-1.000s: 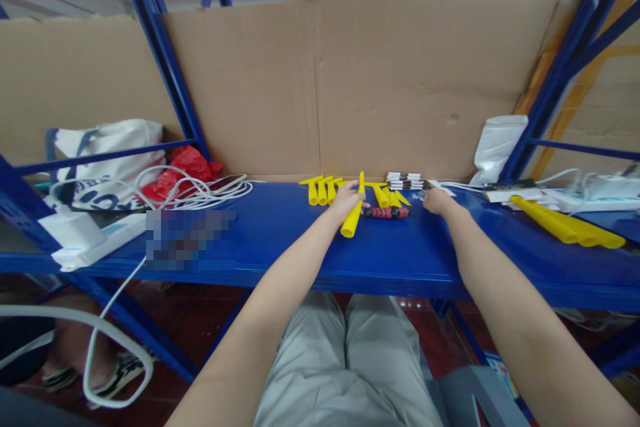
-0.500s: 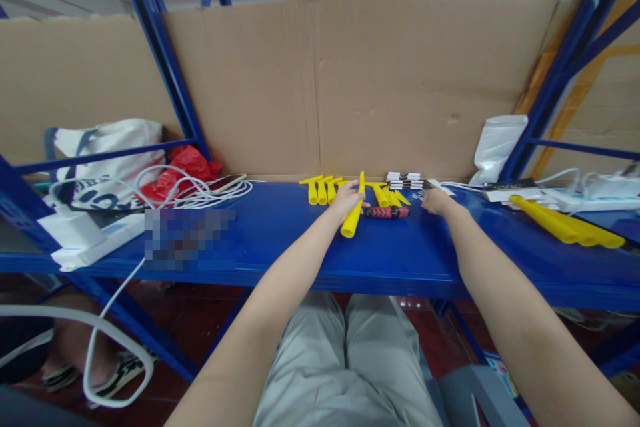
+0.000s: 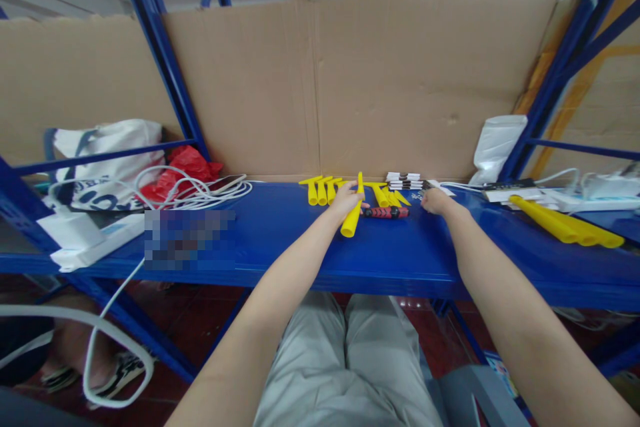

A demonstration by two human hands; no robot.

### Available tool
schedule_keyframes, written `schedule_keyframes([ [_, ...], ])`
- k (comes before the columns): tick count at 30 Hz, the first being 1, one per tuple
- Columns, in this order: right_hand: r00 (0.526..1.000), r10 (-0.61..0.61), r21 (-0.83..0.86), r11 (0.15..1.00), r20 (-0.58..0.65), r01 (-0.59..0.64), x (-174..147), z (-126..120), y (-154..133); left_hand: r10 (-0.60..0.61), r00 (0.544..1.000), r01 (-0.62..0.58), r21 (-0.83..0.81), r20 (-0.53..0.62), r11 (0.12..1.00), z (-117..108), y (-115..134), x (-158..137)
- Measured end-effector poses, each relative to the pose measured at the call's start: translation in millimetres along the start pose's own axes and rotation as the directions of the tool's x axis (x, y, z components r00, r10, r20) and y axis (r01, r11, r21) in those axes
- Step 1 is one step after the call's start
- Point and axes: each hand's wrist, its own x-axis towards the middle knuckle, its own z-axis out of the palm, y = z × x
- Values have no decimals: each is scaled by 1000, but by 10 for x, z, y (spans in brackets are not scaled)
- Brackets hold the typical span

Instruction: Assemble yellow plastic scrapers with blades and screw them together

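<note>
My left hand (image 3: 346,198) is closed around a yellow T-shaped plastic handle (image 3: 352,219), its round hollow end pointing towards me. Just right of that hand lies a red and black screwdriver (image 3: 387,212) on the blue shelf. My right hand (image 3: 434,201) rests low over the shelf with its fingers pinched together, beside some small silvery bits (image 3: 417,197). What those fingertips hold, if anything, is too small to see. Behind the left hand stands a row of yellow T-shaped handles (image 3: 322,192), and more yellow handles (image 3: 384,196) lie behind the screwdriver.
Banded white stacks (image 3: 405,181) sit against the cardboard wall (image 3: 400,80). Longer yellow tubes (image 3: 565,221) and a white power strip (image 3: 595,200) lie to the right. On the left are coiled white cables (image 3: 200,195), a red bag (image 3: 187,167) and a cloth bag (image 3: 110,167).
Almost nothing differs. The yellow handle in my left hand has tilted very slightly, and my right hand stays at the same spot.
</note>
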Motion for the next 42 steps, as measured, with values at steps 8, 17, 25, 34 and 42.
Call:
schedule_keyframes([
  [8,998,-18,127,992,-64,26,-65,-152,-268,-20,999,20,5,-29,1000,-14,2,-9],
  [17,963,-167,783,560,-214,271,-172,-178,-752,111,973,-85,-133,204,987,-8,0,-51],
  [25,952,-230,885,374,-200,277,-238,-205,-827,137,938,-84,-173,320,981,-19,-73,18],
  [34,950,-233,877,385,-210,289,-229,-188,-864,121,938,-68,-169,326,983,-21,-50,-16],
  [42,933,-247,850,397,-263,345,-186,-141,-846,115,929,-44,-203,352,978,-25,-68,12],
])
